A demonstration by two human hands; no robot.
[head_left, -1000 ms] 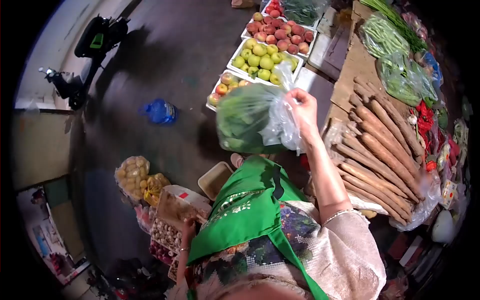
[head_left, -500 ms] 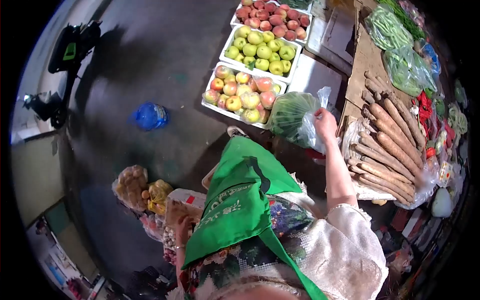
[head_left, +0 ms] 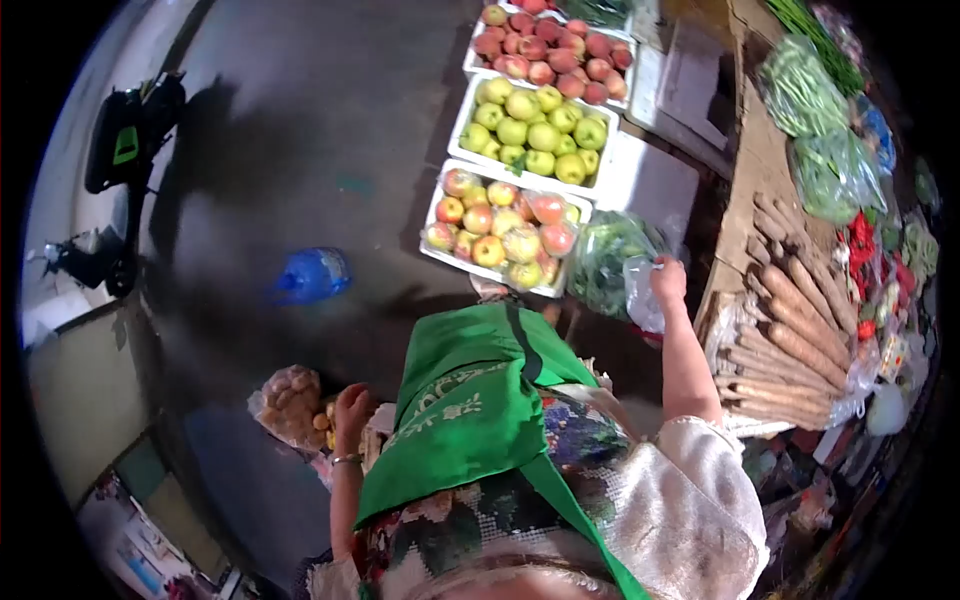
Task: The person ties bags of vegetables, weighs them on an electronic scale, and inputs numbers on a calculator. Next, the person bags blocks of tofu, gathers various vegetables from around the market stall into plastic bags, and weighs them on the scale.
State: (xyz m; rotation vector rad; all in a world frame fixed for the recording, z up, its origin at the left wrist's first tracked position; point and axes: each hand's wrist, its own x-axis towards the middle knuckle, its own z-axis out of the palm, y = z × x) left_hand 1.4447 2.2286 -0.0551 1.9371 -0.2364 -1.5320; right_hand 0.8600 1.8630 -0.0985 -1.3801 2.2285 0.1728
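My right hand [head_left: 668, 284] is closed on the gathered top of a clear plastic bag [head_left: 645, 293]. Leafy green vegetables [head_left: 603, 262] fill that bag, which sits against the right end of a white foam box of apples [head_left: 500, 228]. My left hand [head_left: 352, 408] is low on the left, just beside a bag of round, potato-like produce [head_left: 290, 405] and some yellow items. Its back faces me and its fingers are too blurred to read. A green apron [head_left: 450, 410] covers the front of my body.
Boxes of green apples [head_left: 535, 135] and peaches [head_left: 550, 50] stand farther ahead. To the right, long brown roots [head_left: 790, 340] lie near bagged green beans [head_left: 803, 88]. A blue plastic bottle [head_left: 312, 275] lies on the floor, and a scooter [head_left: 125, 150] is at far left.
My left hand has risen from the edge of the foam box beside me towards the potato-like produce. My right hand still holds the bag, now lower, and the view has shifted.
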